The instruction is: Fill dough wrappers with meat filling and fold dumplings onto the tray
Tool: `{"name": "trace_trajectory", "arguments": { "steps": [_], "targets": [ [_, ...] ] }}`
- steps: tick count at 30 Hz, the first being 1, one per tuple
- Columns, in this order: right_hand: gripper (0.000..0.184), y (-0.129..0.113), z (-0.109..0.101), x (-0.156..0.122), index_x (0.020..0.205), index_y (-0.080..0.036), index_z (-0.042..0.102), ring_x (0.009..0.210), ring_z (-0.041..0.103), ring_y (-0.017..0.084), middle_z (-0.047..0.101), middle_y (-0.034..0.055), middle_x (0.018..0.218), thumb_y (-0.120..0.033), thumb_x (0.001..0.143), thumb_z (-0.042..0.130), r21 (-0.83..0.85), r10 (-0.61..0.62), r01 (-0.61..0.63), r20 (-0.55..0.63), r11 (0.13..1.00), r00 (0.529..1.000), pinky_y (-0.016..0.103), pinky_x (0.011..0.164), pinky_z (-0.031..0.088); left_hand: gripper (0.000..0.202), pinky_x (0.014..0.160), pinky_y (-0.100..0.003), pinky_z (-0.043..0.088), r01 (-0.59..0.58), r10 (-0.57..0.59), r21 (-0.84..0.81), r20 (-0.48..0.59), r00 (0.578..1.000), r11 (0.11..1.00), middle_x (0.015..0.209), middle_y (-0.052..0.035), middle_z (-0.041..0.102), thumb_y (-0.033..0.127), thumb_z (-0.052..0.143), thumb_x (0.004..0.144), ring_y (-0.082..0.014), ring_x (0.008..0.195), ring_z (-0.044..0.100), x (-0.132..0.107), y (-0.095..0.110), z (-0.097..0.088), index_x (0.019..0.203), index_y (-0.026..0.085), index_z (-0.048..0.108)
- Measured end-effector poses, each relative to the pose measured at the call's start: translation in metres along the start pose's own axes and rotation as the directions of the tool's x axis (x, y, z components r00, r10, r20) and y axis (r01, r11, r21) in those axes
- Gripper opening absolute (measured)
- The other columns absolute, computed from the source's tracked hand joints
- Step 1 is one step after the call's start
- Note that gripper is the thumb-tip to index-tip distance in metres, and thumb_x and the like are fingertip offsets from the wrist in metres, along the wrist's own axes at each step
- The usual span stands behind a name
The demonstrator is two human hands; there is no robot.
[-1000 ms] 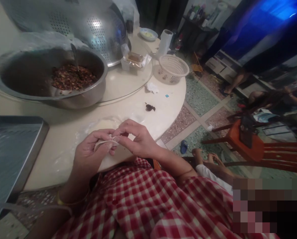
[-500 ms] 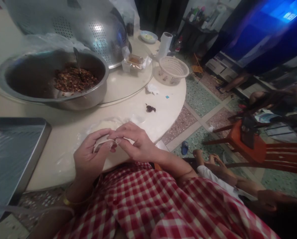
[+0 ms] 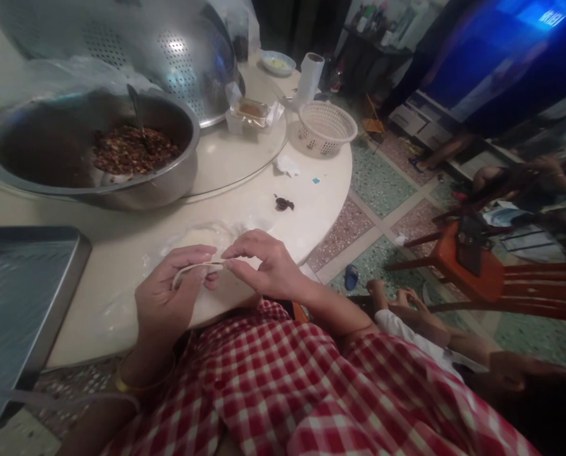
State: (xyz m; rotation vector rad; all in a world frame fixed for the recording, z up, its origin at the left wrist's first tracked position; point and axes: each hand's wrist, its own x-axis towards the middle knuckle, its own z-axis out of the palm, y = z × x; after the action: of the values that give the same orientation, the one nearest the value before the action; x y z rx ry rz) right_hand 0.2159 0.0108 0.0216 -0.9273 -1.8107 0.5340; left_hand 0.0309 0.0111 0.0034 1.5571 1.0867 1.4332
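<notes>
Dough, one thin pale piece, folded and held between both hands above the near edge of the table. Left hand: fingers narrow, closed on the dough, thumb on the near side, other fingers behind. Right hand: thumb and forefinger close together at the dough's right end; cannot tell whether they grip it or only touch. Dark sliver visible at the dough's upper edge; nature unclear.

Writing: pale characters on the blue screen, upper right; too blurred to read. Bottles on the far stand carry colours, but any lettering is too small to make out. Dark marks on the side of the basket look decorative; cannot tell whether they include text.

Surroundings: steel bowl at left, containing dark brown chopped filling, spoon standing in it. Colander behind, tilted on its side. Metal tray at left, nearer the person. Foil-lined box on the glass turntable. Crumpled tissue, blue scrap and dark scrap lie apart beyond the right hand.
</notes>
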Motion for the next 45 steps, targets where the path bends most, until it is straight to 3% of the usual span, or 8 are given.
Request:
{"name": "trace_trajectory", "arguments": {
  "steps": [8,14,24,29,32,38,42,45],
  "targets": [
    [0.019,0.003,0.005,0.006,0.083,-0.017,0.070,0.077,0.062,0.011,0.068,0.0011,0.080,-0.026,0.095,0.058,0.094,0.243,-0.246,0.039,0.965,0.969,0.026,0.075,0.051,0.002,0.051,-0.019,0.060,0.071,-0.069,-0.022,0.074,0.995,0.997,0.100,-0.0004,0.077,0.024,0.073,0.084,-0.0074,0.056,0.065,0.001,-0.002,0.006,0.086,0.023,0.073],
    [0.023,0.000,0.011,0.005,0.089,-0.017,0.070,0.083,0.065,0.012,0.071,0.0033,0.087,-0.029,0.099,0.053,0.118,0.174,-0.180,0.061,0.977,0.983,0.027,0.078,0.053,0.008,0.049,-0.019,0.057,0.103,-0.103,0.006,0.025,0.994,0.995,0.093,-0.0018,0.076,0.026,0.073,0.081,-0.0081,0.053,0.064,0.003,-0.002,0.007,0.083,0.020,0.069],
    [0.030,-0.003,0.018,0.001,0.094,-0.017,0.069,0.087,0.066,0.014,0.072,0.0052,0.087,-0.029,0.104,0.044,0.050,0.032,-0.031,-0.016,0.998,0.999,0.028,0.083,0.055,0.015,0.045,-0.021,0.054,0.032,-0.032,-0.062,0.002,0.999,0.998,0.087,0.0000,0.077,0.023,0.075,0.080,-0.0097,0.049,0.065,0.006,0.000,0.013,0.085,0.021,0.061],
    [0.028,0.000,0.024,-0.008,0.115,-0.018,0.070,0.098,0.066,0.018,0.074,0.0093,0.104,-0.033,0.101,0.050,-0.026,-0.028,0.027,-0.012,0.999,1.000,0.036,0.087,0.057,0.012,0.060,-0.024,0.061,0.042,-0.045,-0.053,-0.050,0.998,0.998,0.089,-0.0017,0.078,0.024,0.073,0.082,-0.0153,0.072,0.074,0.006,-0.001,0.013,0.084,0.022,0.061],
    [0.028,0.004,0.028,-0.012,0.113,-0.016,0.071,0.095,0.067,0.017,0.075,0.0102,0.100,-0.028,0.102,0.049,-0.102,-0.079,0.069,-0.091,0.992,0.993,0.034,0.084,0.058,0.009,0.055,-0.024,0.061,0.088,-0.088,-0.086,0.000,0.996,0.992,0.091,-0.0029,0.078,0.027,0.070,0.085,-0.0147,0.066,0.072,0.005,-0.005,0.013,0.086,0.023,0.062],
    [0.026,0.008,0.034,-0.016,0.112,-0.020,0.072,0.093,0.069,0.019,0.075,0.0107,0.102,-0.022,0.100,0.050,-0.141,-0.025,0.015,-0.071,0.990,0.997,0.038,0.084,0.058,0.017,0.055,-0.024,0.062,0.143,-0.140,-0.094,0.045,0.989,0.985,0.089,-0.0017,0.078,0.031,0.072,0.084,-0.0139,0.062,0.071,0.003,-0.007,0.014,0.099,0.024,0.069],
    [0.028,0.004,0.032,-0.020,0.117,-0.019,0.070,0.090,0.070,0.020,0.077,0.0101,0.100,-0.021,0.100,0.048,-0.120,-0.063,0.049,-0.119,0.992,0.991,0.038,0.082,0.058,0.012,0.059,-0.025,0.064,0.136,-0.135,-0.015,0.032,0.990,0.991,0.087,-0.0014,0.078,0.029,0.071,0.082,-0.0157,0.068,0.072,0.005,-0.001,0.015,0.092,0.022,0.073],
    [0.029,0.003,0.026,-0.020,0.121,-0.019,0.068,0.094,0.070,0.018,0.077,0.0101,0.105,-0.026,0.101,0.049,-0.009,-0.047,0.046,-0.173,0.999,0.984,0.036,0.087,0.057,0.009,0.057,-0.024,0.063,0.154,-0.153,-0.041,0.032,0.988,0.987,0.086,-0.0016,0.078,0.029,0.072,0.082,-0.0154,0.065,0.071,0.005,0.001,0.014,0.088,0.022,0.073]
  ]
}}
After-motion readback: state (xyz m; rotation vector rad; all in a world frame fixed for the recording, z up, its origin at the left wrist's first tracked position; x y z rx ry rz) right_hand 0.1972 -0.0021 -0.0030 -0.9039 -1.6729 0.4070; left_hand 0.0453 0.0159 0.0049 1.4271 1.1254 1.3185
